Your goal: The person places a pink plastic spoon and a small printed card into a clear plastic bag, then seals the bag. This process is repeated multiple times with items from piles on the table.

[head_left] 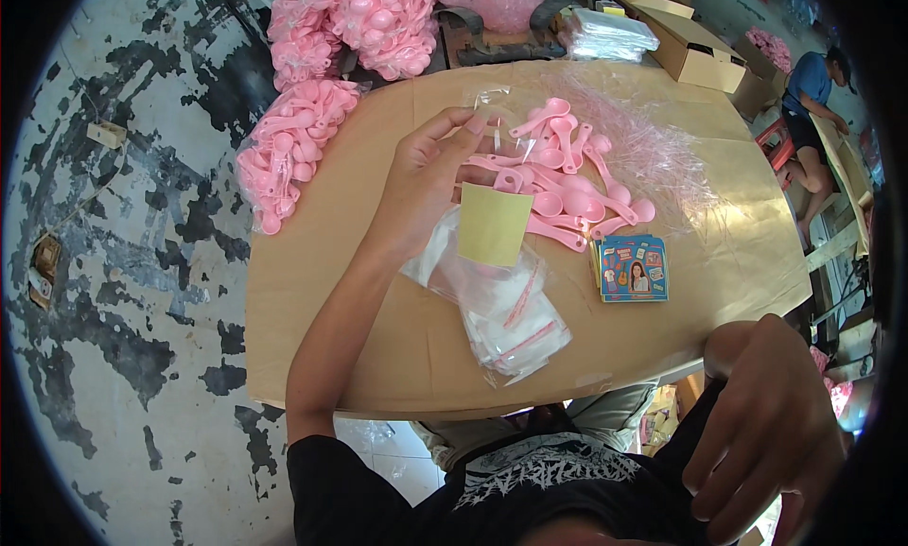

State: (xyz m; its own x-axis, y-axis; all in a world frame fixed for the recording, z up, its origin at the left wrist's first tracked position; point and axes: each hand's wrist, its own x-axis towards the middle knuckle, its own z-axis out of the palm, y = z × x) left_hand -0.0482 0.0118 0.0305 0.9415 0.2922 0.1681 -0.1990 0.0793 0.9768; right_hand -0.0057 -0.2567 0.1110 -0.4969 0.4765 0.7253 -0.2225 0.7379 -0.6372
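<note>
Left of the card stack [632, 270], the left hand [427, 173] pinches a barely visible clear bag [511, 147], a yellow card [495, 225] below its fingers; right of the stack, the right hand [768, 437] curls, grip hidden.

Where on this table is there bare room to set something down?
Bare: the left side, between the bagged spoons and left forearm; the right side, beyond the card stack. Crowded: the middle, with loose spoons, clear bags and the left hand.
</note>
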